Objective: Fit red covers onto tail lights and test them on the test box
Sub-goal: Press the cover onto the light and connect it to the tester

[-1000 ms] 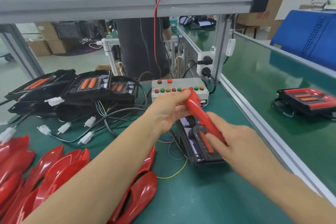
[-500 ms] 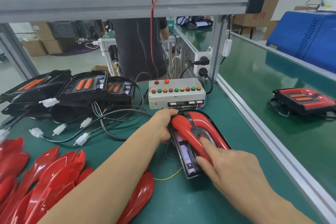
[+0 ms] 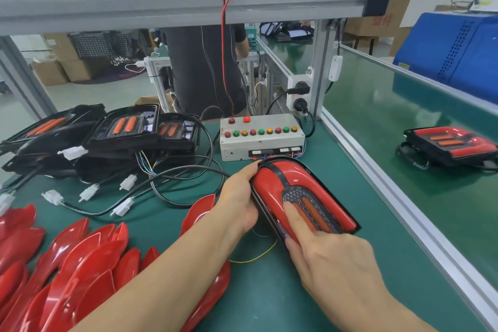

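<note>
Centre frame, before the test box [image 3: 261, 137], the red cover [image 3: 272, 191] sits on the tail light [image 3: 350, 226]. Left hand [image 3: 238, 201] grips its far-left edge; right hand [image 3: 334, 259] presses with straight fingers. Probably light, glossy, slippery and brittle: best held by the rims

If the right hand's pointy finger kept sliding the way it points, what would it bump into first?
Probably the test box. The right hand points up along the red cover toward it, though depth is hard to judge.
</note>
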The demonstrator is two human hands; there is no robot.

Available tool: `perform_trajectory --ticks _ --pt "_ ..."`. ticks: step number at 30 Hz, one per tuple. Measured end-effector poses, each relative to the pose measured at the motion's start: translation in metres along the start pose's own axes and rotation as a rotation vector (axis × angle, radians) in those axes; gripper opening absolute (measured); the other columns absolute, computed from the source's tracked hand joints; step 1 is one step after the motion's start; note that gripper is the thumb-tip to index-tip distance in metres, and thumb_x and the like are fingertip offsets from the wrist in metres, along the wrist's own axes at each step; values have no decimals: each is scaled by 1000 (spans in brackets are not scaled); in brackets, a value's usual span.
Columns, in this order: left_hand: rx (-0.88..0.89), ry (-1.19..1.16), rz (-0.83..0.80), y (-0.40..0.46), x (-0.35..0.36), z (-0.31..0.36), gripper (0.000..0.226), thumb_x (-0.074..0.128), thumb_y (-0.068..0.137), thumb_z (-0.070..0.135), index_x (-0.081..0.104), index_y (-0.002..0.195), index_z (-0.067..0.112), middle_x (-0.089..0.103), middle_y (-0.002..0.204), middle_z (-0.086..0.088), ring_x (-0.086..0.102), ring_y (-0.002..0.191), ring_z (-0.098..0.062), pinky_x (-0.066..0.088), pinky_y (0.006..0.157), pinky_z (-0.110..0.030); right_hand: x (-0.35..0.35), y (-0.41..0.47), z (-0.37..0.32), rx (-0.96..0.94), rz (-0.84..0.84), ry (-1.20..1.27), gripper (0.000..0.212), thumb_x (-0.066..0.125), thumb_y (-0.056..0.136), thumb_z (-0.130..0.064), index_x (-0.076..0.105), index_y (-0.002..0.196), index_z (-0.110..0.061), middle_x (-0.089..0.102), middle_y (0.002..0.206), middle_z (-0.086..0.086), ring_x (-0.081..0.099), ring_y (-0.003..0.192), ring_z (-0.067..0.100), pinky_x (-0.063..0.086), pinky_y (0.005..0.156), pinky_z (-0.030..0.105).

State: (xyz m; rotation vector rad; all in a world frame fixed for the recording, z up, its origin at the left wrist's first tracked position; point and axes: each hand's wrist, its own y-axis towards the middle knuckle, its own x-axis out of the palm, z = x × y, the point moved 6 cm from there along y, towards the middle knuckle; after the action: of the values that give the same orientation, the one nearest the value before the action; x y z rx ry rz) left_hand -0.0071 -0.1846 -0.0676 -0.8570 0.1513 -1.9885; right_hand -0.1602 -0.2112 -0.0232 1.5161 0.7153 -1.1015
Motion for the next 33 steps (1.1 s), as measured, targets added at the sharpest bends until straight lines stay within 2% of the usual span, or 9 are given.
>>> perform_trajectory --ticks 6,8,10,12,14,17,22,25,33 --pt "100 119 -121 -6 2 3 37 63 75 -6 67 108 11 73 89 -12 69 75 -25 58 67 -35 4 -6 4 41 -50 19 57 34 84 -44 68 122 -20 53 43 0 50 30 19 33 28 25" --pt "109 102 -114 -7 3 6 37 61 74 -10 68 103 11 73 84 -11 69 69 -24 58 63 -34 4 -3 9 73 -178 26 71 13 82 -67 46 139 -42 62 64 -3 63 51 17 45 42 30" --pt "118 65 -110 -7 3 12 37 61 73 -9 67 104 11 73 81 -10 69 64 -21 58 57 -33 -2 -9 25 184 -207 262 75 -5 68 -85 16 136 -64 60 85 -12 63 77 8 48 67 30" --pt "138 33 -111 -7 1 21 42 66 67 -4 66 105 13 74 79 -7 70 63 -20 57 55 -34 -6 -17 49 432 -177 632 65 19 67 -93 40 118 -59 57 72 -15 57 66 1 47 66 27" --pt "165 10 -120 -11 1 31 50 69 58 2 65 106 15 74 79 -6 70 65 -19 56 55 -34 4 -28 70 665 -182 973 60 49 61 -84 60 101 -41 62 65 -16 59 56 0 51 67 30" --pt "197 11 -151 -18 8 33 52 69 57 3 65 108 13 74 82 -6 70 66 -19 57 57 -33 29 -31 47 733 -451 1503 69 81 62 -59 59 120 -29 74 100 -10 72 88 8 58 80 31" --pt "283 65 -183 -26 12 36 56 67 65 0 62 119 15 70 97 -9 67 76 -21 58 67 -35 43 -19 28 771 -389 1944 61 75 66 -17 57 124 -12 72 113 9 69 104 27 60 72 31" --pt "307 87 -195 -31 11 39 64 69 61 6 59 123 12 67 107 -14 65 82 -24 56 73 -36 45 -15 24 741 -398 2049 57 73 68 -9 58 123 -11 70 117 13 68 105 29 60 73 35" --pt "291 186 -237 -34 11 39 50 69 69 18 61 117 10 68 101 -10 64 82 -21 54 74 -35 44 -11 25 641 -282 1876 45 80 61 -17 71 105 -14 72 108 13 69 102 31 58 69 30"
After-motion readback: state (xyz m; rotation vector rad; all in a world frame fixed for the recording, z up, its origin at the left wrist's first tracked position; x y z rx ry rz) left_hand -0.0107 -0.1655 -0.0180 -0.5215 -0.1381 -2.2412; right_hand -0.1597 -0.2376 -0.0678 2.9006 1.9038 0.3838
